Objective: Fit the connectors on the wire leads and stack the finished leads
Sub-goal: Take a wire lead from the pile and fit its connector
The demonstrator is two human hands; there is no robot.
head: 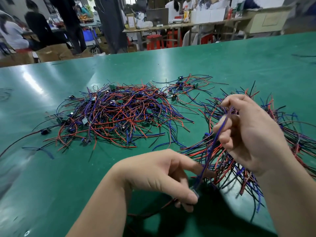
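Nearest the front edge of the green table (51, 185), the left hand (160, 175) has its fingers curled. Thumb and fingertips pinch a small pale piece (196, 194), too blurred to be sure, but probably the connector. A blue lead (214, 142) rises from it, drawn taut up to the right hand (251, 134), which pinches the wire's upper end between thumb and forefinger, the other fingers loosely bent.

This looks like the fitting step, with one lead being seated. The next move calls for a firm, straight push into the piece, then laying the lead on a stack.

Under the right hand, toward the right edge, sprawls a loose pile (227, 161) of red, blue and black wires. The big heap (119, 113) lies mid-table, dotted with small green boards. A smaller cluster (183, 85) sits beyond it. I can't tell which pile is the finished one. Past the far edge are red stools (154, 41), benches and people.
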